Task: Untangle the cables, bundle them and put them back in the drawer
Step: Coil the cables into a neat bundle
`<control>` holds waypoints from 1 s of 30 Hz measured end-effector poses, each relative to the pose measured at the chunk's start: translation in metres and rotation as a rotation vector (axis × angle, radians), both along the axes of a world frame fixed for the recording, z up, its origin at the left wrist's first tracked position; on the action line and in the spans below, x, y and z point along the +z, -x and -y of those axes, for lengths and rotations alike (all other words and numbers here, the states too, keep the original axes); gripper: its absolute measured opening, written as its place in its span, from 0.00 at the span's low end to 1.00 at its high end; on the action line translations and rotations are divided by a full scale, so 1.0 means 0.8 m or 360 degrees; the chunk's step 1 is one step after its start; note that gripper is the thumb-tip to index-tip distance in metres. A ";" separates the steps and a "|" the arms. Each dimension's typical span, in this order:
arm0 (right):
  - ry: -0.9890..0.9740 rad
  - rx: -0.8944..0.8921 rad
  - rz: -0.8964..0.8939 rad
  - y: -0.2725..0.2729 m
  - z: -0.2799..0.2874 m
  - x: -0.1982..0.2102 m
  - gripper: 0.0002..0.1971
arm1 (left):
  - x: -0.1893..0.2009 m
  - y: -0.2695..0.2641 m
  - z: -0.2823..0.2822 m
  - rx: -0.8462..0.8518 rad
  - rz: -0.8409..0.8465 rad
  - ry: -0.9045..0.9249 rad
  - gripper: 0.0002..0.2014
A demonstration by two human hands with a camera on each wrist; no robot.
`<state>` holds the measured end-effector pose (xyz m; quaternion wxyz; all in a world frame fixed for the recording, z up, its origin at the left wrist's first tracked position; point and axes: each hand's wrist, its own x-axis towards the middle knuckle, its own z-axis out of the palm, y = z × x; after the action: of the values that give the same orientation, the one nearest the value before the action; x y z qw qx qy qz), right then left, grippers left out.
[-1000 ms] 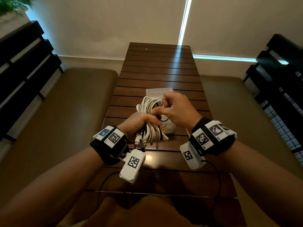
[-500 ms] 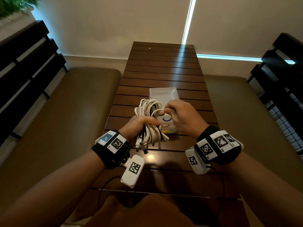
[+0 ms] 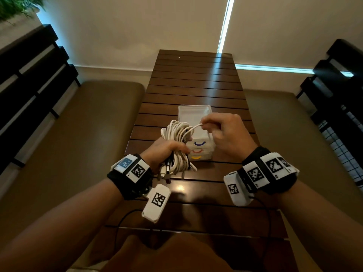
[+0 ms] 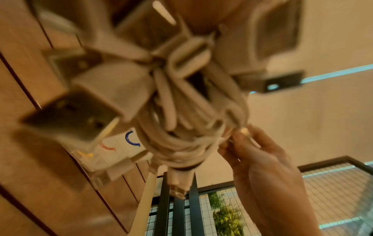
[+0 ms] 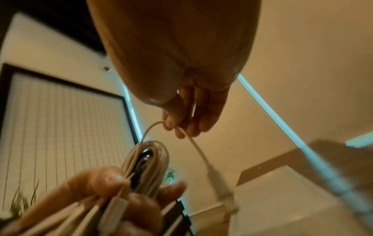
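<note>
My left hand (image 3: 167,152) grips a coiled bundle of white cables (image 3: 177,138) around its middle, held upright above the table. Several plug ends (image 3: 167,174) hang below the fist, and they fill the left wrist view (image 4: 84,95). My right hand (image 3: 220,132) pinches one loose white cable end (image 3: 193,128) between thumb and fingertips and holds it up to the right of the coil. In the right wrist view that cable (image 5: 193,143) arcs from the coil (image 5: 149,159) to the pinch, its plug dangling. Behind the bundle stands a small white drawer unit (image 3: 198,152) with blue, red and yellow handles.
The drawer unit stands on a dark slatted wooden table (image 3: 194,79). Padded brown benches (image 3: 74,138) run along both sides, with dark slatted backrests (image 3: 29,81). A wall with a bright window slit (image 3: 224,26) closes the far end.
My right hand has moved up and to the right, drawing one cable end out of the coil. The left hand keeps its grip on the bundle, roughly in place.
</note>
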<state>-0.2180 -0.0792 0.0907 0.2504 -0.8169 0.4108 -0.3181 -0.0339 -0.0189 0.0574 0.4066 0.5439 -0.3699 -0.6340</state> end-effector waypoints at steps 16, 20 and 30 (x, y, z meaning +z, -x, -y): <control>-0.1207 -0.0225 0.0508 -0.029 -0.018 -0.022 0.12 | -0.022 0.014 0.001 0.0057 0.0166 -0.0018 0.11; -0.0980 -0.0058 -0.0064 -0.042 -0.010 -0.016 0.25 | -0.030 0.020 0.005 0.0026 0.0397 0.0174 0.15; -0.0213 -0.0172 -0.0168 -0.062 -0.011 -0.082 0.28 | -0.054 0.043 -0.004 -0.0046 0.0582 0.0279 0.03</control>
<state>-0.1682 -0.0703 0.0252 0.2648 -0.7907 0.4873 -0.2595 -0.0684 -0.0157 0.0139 0.3693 0.6073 -0.4991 -0.4958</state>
